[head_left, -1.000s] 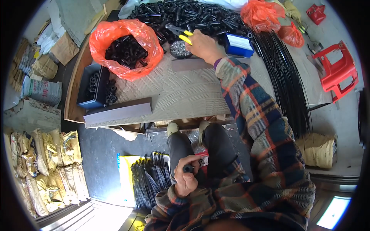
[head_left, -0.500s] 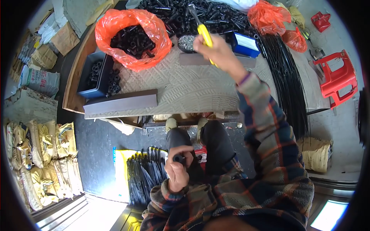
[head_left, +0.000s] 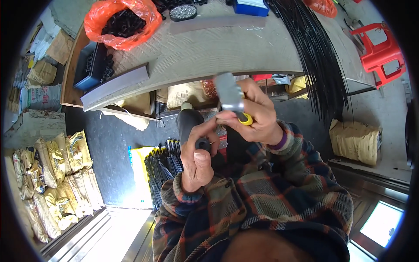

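My left hand (head_left: pixel 195 165), low over my lap, is closed round a black tubular part (head_left: pixel 203 145), its round open end facing up. Just to the right and a little higher, my right hand (head_left: pixel 257 114) grips a yellow-handled tool (head_left: pixel 246 119) with a broad metal head (head_left: pixel 227 87). Motion smears that head, so its exact kind is unclear. The fingers of both hands come close together, near my left fingertips. Most of the yellow handle is hidden inside my right hand.
Ahead stands a workbench (head_left: pixel 196 52) with an orange bag (head_left: pixel 150 27) of black parts, a dark bin (head_left: pixel 89 65), a dish (head_left: pixel 183 12) of small metal pieces and a blue box (head_left: pixel 251 8). Long black rods (head_left: pixel 312 48) overhang its right edge. Bundled black strips (head_left: pixel 163 168) lie left of my legs.
My right hand has come down from above the bench with the yellow-handled tool to beside my left hand. My left hand still holds the black part. The view has tilted lower.
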A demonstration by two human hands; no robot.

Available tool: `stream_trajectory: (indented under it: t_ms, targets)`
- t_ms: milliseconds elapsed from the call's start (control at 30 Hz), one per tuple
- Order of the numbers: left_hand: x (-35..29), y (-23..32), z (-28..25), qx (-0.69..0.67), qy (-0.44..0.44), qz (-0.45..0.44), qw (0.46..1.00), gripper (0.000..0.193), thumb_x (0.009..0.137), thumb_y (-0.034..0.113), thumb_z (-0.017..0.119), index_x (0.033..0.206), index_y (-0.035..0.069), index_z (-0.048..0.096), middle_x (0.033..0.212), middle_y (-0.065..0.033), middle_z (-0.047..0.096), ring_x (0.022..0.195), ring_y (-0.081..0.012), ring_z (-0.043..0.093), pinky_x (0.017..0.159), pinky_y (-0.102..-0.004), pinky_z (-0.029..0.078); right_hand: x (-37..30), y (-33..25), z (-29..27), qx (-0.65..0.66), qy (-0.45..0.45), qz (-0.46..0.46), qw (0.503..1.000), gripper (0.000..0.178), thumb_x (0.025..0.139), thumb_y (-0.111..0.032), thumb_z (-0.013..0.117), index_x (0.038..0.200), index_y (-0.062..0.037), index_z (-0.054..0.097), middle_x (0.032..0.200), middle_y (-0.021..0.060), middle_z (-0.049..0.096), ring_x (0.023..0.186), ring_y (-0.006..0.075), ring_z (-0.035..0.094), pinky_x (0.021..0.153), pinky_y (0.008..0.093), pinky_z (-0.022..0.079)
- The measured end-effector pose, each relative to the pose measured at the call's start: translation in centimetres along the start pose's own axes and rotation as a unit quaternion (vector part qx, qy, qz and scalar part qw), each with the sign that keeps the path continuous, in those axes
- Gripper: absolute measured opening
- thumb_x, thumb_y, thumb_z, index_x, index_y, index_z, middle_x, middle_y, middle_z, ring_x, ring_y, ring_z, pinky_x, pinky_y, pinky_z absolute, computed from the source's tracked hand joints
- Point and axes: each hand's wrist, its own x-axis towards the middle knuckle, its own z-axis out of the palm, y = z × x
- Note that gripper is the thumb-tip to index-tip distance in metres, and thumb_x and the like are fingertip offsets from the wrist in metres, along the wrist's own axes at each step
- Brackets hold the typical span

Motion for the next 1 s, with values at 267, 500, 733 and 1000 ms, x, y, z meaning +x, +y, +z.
stream_trajectory:
  t_ms: [267,500,733,1000]
  targets:
    - [-2.0,0.8,1.8,0.017,-0.027,0.048,0.998,0.067,0.089,0.058,0.029,0.1,-0.004,0.052,0.074,-0.005,0.049,0.057,-0.0105,0.045,0.051,-0.0248,0.035,-3.5,-2.0,0.0,0.124,0.027,-0.034,0.991,0.013,0.073,-0.018,0.072,0.075,-0.0084,0.063,0.089,0.008,0.049,0.072,0.0157,0.052,0.063,0.0269,0.044]
    - [-2.9,1.2,3.2,0.023,0.011,0.038,0.999,0.066,0.089,0.058,0.028,0.097,-0.004,0.05,0.076,-0.0062,0.049,0.058,-0.011,0.046,0.052,-0.0252,0.035,-4.1,-2.9,-1.5,0.073,-0.03,-0.046,0.996,0.024,0.071,-0.007,0.072,0.086,-0.0017,0.054,0.1,0.0158,0.052,0.082,0.0256,0.055,0.067,0.0297,0.044]
    - [-3.5,0.9,3.4,0.044,0.017,0.054,0.997,0.065,0.089,0.058,0.029,0.097,-0.003,0.049,0.075,-0.0065,0.05,0.058,-0.0107,0.044,0.052,-0.0247,0.035,-4.7,-3.4,-0.9,0.158,-0.018,0.029,0.987,0.012,0.073,-0.018,0.072,0.073,-0.0085,0.064,0.087,0.0061,0.051,0.077,0.0164,0.052,0.067,0.0274,0.044]
    - [-3.4,0.6,3.9,0.105,0.02,0.085,0.991,0.062,0.089,0.057,0.03,0.099,-0.002,0.047,0.072,-0.0068,0.05,0.056,-0.0101,0.043,0.051,-0.0239,0.034,-6.0,-3.4,0.5,0.221,0.061,0.035,0.973,0.013,0.078,-0.016,0.068,0.08,-0.005,0.062,0.092,0.0107,0.047,0.079,0.0155,0.047,0.068,0.0274,0.042]
